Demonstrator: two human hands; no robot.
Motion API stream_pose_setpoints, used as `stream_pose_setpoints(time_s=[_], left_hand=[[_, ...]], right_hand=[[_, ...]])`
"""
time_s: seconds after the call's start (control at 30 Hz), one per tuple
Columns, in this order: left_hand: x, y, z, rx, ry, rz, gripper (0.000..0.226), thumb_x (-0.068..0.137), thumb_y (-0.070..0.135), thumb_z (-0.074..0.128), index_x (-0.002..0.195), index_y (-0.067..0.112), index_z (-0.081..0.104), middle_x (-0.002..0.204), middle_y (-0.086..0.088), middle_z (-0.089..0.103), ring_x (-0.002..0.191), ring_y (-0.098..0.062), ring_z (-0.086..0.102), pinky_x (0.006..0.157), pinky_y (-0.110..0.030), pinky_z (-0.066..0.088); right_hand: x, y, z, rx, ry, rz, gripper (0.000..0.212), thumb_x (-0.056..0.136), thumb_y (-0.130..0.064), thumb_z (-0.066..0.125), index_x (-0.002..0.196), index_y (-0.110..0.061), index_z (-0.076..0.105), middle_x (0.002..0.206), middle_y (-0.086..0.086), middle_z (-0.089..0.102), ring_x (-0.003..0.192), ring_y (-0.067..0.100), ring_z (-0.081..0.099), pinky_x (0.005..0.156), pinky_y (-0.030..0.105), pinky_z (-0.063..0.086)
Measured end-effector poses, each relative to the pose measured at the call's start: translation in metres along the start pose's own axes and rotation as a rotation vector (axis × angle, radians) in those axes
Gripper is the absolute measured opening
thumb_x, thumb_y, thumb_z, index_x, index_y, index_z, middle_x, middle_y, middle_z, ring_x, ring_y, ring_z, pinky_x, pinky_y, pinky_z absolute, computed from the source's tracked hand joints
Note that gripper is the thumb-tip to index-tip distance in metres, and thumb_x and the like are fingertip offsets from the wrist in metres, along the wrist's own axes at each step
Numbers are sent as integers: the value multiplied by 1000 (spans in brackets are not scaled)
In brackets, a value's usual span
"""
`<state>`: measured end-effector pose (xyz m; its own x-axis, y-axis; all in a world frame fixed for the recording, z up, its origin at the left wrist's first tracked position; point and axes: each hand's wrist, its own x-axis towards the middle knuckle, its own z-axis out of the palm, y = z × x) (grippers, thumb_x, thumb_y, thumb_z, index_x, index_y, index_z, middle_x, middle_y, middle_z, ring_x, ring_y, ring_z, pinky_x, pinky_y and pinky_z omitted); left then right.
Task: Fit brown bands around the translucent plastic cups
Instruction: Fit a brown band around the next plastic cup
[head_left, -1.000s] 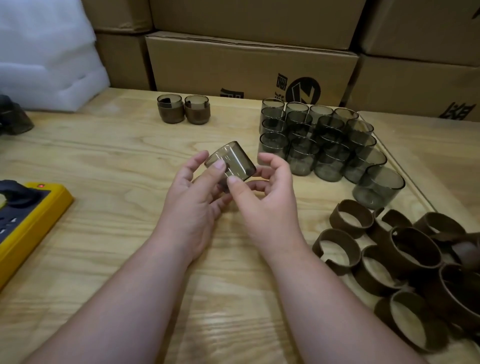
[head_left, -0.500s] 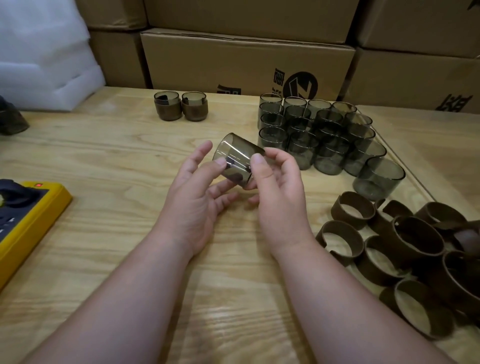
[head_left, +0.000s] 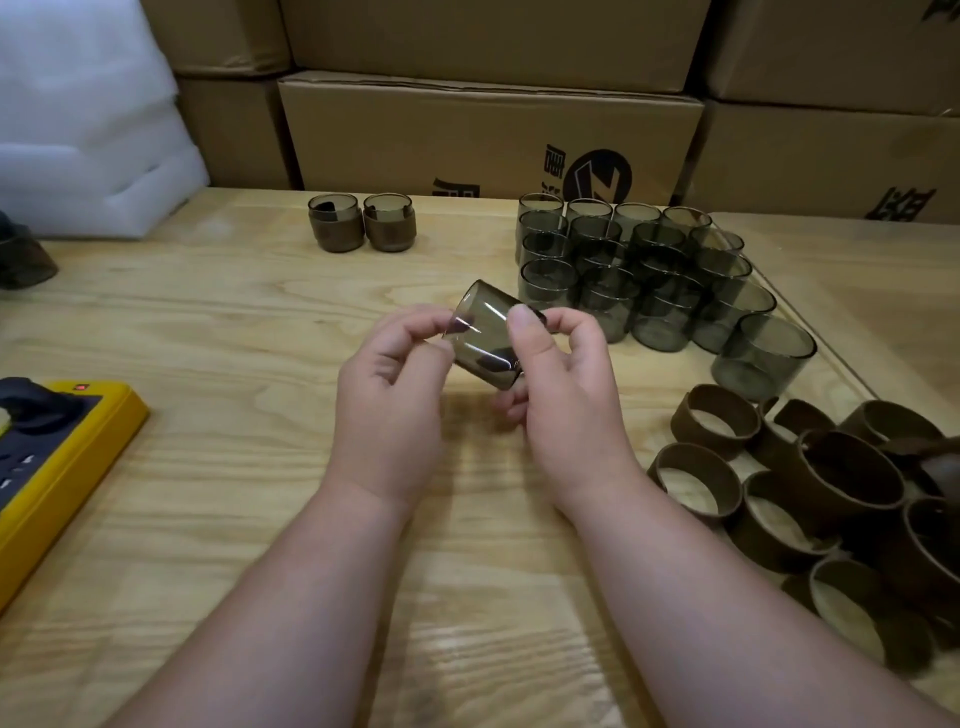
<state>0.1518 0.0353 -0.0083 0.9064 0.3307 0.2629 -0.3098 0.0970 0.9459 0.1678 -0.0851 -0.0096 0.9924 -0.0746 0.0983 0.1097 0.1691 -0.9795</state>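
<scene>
While your right hand (head_left: 561, 395) clamps the tilted cup (head_left: 485, 338) above the table (head_left: 234, 338), your left hand (head_left: 389, 410) pinches its rim, likely steadying it for a band from the pile (head_left: 831, 493).

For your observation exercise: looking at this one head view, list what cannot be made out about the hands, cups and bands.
- Held cup: the right hand and left hand hide part of its wall.
- Brown bands: the pile is cut off by the right edge, so no count.
- Yellow device: cut off at the left edge.
- Two banded cups: too small to judge fit.
</scene>
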Motion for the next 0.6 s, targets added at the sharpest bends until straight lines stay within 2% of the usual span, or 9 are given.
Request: stream_pose_setpoints(time_s=[0.07, 0.17, 0.23, 0.3, 0.33, 0.43, 0.53, 0.6], left_hand=[[-4, 0, 3, 37, -25, 58, 20, 84, 16, 57, 84, 23, 75, 77, 14, 71, 68, 5, 59, 65, -10, 43], [-7, 1, 7, 31, -30, 62, 17, 86, 17, 59, 83, 21, 75, 69, 13, 72, 60, 3, 59, 59, -10, 44], [-6, 0, 6, 27, -2, 30, 15, 86, 24, 61, 82, 21, 75, 66, 10, 70, 58, -2, 55, 57, -14, 44], [-3, -1, 4, 8, 34, -11, 17, 86, 31, 63, 79, 20, 75, 60, 10, 65, 54, -5, 49, 54, -17, 42], [-2, -1, 3, -4, 48, -31, 19, 86, 33, 63, 78, 20, 74, 57, 11, 62, 52, -7, 46, 53, -17, 42], [-1, -1, 3, -14, 74, -67, 22, 85, 39, 66, 81, 20, 77, 54, 13, 58, 51, -7, 46, 50, -15, 41], [-1, -1, 3, 0, 76, -65, 22, 84, 41, 68, 85, 22, 78, 56, 13, 60, 52, -6, 48, 51, -15, 41], [-1, -2, 2, -19, 74, -65, 19, 84, 40, 69, 84, 23, 77, 63, 10, 66, 53, -7, 49, 53, -18, 43]], right_hand=[[1, 0, -1, -2, 9, 11, 53, 79, -63, 63, 108, -20, 52, 62, -4, 62, 55, 14, 58, 52, 28, 45], [1, -1, -1, 29, 9, 16, 56, 79, -66, 62, 107, -19, 52, 68, -2, 66, 56, 16, 58, 50, 28, 45], [-1, -1, 0, 5, -6, 1, 57, 77, -64, 66, 113, -22, 54, 90, 0, 72, 68, 16, 63, 52, 27, 49], [-3, 1, 0, -65, -33, -32, 53, 76, -56, 72, 120, -32, 54, 115, 3, 66, 80, 16, 66, 59, 31, 54], [-4, 1, 1, -96, -47, -51, 52, 76, -50, 75, 121, -37, 53, 120, 2, 63, 84, 18, 68, 62, 36, 56], [-5, 3, 4, -146, -60, -95, 52, 77, -36, 78, 123, -38, 55, 119, -7, 61, 83, 16, 66, 68, 39, 58], [-5, 4, 4, -149, -33, -83, 48, 75, -37, 77, 118, -37, 56, 117, -5, 65, 88, 26, 71, 69, 47, 60], [-4, 3, 3, -115, 4, -48, 44, 75, -41, 77, 115, -34, 58, 111, 0, 70, 84, 26, 73, 66, 46, 59]])
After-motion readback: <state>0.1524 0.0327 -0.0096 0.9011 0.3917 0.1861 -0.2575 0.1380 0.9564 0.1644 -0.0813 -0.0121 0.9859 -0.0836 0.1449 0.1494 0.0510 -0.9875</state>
